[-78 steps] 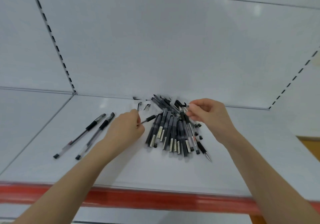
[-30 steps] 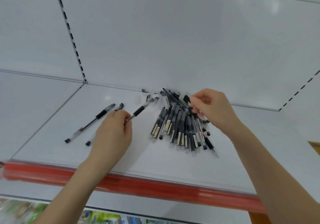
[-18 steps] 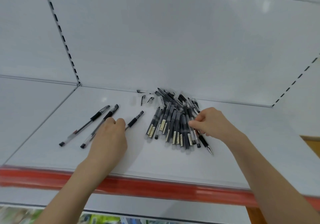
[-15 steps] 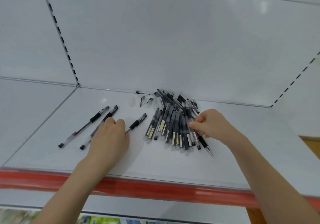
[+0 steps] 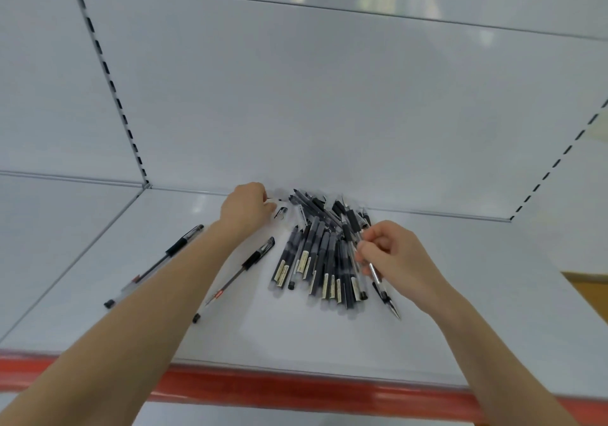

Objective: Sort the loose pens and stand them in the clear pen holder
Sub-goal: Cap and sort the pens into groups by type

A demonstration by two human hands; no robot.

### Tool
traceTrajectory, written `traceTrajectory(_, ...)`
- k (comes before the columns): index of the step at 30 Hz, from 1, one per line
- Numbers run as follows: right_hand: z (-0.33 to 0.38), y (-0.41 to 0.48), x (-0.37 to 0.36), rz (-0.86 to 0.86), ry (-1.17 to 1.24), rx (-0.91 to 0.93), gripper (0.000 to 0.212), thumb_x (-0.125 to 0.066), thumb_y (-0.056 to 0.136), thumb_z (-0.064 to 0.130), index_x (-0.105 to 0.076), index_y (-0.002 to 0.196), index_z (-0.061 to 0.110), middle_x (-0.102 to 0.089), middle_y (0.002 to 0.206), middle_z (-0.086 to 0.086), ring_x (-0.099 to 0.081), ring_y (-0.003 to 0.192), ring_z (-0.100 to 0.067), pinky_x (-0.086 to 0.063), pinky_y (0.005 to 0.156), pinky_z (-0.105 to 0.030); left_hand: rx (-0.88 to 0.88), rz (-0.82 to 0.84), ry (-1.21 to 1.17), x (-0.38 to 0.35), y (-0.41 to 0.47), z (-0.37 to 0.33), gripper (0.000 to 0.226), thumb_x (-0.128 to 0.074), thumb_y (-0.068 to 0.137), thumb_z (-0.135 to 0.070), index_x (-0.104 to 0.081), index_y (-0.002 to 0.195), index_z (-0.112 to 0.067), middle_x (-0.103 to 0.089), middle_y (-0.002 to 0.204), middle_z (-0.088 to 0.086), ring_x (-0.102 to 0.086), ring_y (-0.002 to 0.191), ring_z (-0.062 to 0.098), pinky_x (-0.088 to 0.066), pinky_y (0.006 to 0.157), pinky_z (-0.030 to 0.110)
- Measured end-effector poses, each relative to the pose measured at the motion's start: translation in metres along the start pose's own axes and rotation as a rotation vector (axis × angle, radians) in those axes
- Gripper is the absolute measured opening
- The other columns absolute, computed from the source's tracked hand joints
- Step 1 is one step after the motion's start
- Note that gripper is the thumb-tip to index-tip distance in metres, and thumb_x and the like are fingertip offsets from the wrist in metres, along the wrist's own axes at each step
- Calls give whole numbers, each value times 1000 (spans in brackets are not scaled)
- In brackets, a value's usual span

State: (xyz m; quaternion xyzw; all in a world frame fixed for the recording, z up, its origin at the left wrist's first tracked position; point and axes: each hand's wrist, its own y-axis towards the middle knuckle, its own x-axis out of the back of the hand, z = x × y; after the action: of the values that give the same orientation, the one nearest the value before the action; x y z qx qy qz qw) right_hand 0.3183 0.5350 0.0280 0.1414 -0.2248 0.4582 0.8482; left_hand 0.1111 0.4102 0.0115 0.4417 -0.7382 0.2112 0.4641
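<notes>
Pinching a silver-barrelled pen (image 5: 378, 277) in my right hand (image 5: 394, 257) (pile's right edge); left hand (image 5: 246, 208) fingers curled at the white shelf (image 5: 230, 336) rear, grip unclear.

The pen pile (image 5: 324, 254) crowds the shelf's (image 5: 477, 310) back middle; two pens (image 5: 241, 266) lie left of it. The front edge and right side are bare, open to reach.

— What colours do you see on my shelf (image 5: 131, 294)?

— Pale grey-white, with a red front edge strip (image 5: 296, 384). The back panel (image 5: 296, 96) is white, crossed by rows of black slots (image 5: 108, 73).

— And my pens?

— The pile of pens (image 5: 320, 257) is black and smoky grey, with cream labels. The two pens (image 5: 235, 277) apart are clear with black grips.
</notes>
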Motion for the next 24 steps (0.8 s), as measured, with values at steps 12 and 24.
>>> traceTrajectory(12, -2, -2, -5, 7, 1, 9, 10, -55, 85, 12, -54, 82, 21, -69, 69, -3, -59, 53, -7, -42, 55, -25, -85, 62, 141, -4, 7, 5, 15, -52, 88, -13, -60, 96, -4, -62, 104, 13, -56, 90, 28, -43, 78, 32)
traceTrajectory(24, 45, -34, -22, 29, 76, 346, 12, -58, 88, 20, -58, 82, 30, -39, 44, 6, -35, 46, -6, -34, 49, -13, 74, -10, -1532, 56, -73, -26, 11, -59, 87, -10, -61, 97, -13, -64, 64, 1, -59, 56, 10, -50, 55, 16)
